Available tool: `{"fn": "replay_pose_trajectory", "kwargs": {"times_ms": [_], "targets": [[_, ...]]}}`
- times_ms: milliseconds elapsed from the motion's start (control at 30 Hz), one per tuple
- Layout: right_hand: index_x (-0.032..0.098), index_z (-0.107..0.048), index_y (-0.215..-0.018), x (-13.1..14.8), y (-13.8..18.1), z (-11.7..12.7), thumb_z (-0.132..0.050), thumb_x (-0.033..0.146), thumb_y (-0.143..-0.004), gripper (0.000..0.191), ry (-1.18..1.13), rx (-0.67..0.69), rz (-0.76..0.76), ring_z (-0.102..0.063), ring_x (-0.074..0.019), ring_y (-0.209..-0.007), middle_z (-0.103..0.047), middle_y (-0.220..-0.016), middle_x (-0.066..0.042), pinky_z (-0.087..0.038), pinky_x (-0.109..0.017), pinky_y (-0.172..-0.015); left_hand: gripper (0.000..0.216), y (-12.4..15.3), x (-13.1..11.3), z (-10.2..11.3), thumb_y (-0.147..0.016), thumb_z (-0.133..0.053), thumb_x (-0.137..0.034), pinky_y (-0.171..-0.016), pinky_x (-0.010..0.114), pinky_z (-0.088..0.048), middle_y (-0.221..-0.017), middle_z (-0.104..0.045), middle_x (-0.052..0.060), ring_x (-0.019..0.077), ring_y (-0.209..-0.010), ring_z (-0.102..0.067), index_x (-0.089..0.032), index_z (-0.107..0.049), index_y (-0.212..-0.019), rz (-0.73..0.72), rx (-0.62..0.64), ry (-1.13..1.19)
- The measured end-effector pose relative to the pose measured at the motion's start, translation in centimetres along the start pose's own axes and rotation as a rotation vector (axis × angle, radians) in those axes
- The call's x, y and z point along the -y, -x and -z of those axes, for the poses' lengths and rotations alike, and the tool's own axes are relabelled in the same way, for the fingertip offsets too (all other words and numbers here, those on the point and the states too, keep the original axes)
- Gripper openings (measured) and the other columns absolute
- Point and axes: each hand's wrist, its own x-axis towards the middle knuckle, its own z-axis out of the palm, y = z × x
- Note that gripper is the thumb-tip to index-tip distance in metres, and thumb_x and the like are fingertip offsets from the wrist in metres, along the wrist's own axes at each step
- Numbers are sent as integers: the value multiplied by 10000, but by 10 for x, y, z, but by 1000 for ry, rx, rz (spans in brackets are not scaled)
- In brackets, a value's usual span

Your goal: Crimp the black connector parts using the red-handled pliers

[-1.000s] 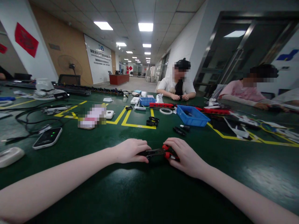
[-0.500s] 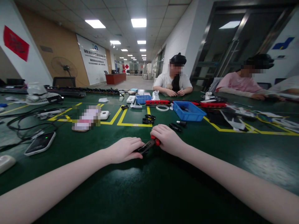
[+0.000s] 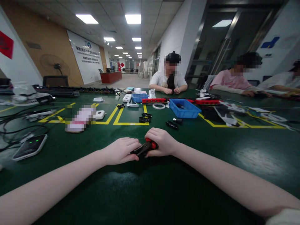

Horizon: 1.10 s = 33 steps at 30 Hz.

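Note:
My left hand [image 3: 120, 150] rests on the green table [image 3: 150, 187], fingers curled over the dark end of a small black tool with red handles [image 3: 144, 147]. My right hand [image 3: 160, 142] is closed around the red-handled end of the same tool. The two hands meet at the table's middle, knuckles almost touching. What sits under my left fingers is hidden. A few small black parts [image 3: 171, 124] lie just beyond my right hand.
A blue bin [image 3: 183, 108], a white tape ring [image 3: 158, 106] and red strips [image 3: 153, 100] sit farther back inside yellow floor-style markings. A phone-like device [image 3: 29, 146] and cables lie at the left. Three people sit across the table at the back and right.
My right hand has slid left and closed in on my left hand, with the red handles tilting up between them. The camera view has drifted rightward.

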Motion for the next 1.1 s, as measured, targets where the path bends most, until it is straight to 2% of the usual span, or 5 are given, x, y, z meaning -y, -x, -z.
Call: {"fn": "replay_pose_trajectory", "kwargs": {"times_ms": [100,200,500,800,1100], "targets": [[175,-569,-927,0,1,2,-272,685,-970,592,-25,2,37,-546,-211,-745,-624,-822,-86,-403,-340,-674,545,-1,0,0,-1036,-219,-601,-695,322,-460,-927,-625,88,221,-782,-603,-165,-544,-997,-46,-1,-58],[176,-558,-900,0,1,2,-163,648,-1000,624,-25,-10,42,-523,-206,-723,-614,-809,-90,-383,-342,-666,560,-1,-1,1,-1034,-204,-609,-689,315,-458,-911,-622,83,214,-770,-600,-169,-548,-993,-57,5,-88],[203,-514,-844,4,-1,4,-167,506,-1040,501,5,-1,53,-498,-209,-752,-593,-814,-80,-366,-351,-706,543,-1,0,-1,-1002,-317,-650,-710,320,-464,-913,-616,74,212,-783,-606,-170,-570,-1036,-86,8,-71],[201,-525,-812,6,-3,3,-228,606,-1006,538,53,31,59,-450,-206,-716,-542,-762,-55,-337,-353,-690,579,-4,2,-1,-895,-494,-734,-699,308,-443,-906,-616,57,215,-796,-614,-175,-566,-1026,-72,6,-38],[202,-528,-814,7,-4,4,-255,581,-1011,507,56,23,1,-474,-216,-740,-565,-776,-65,-349,-363,-699,507,-3,4,0,-941,-470,-682,-643,286,-412,-858,-606,30,192,-745,-593,-181,-546,-928,20,27,74]]}}
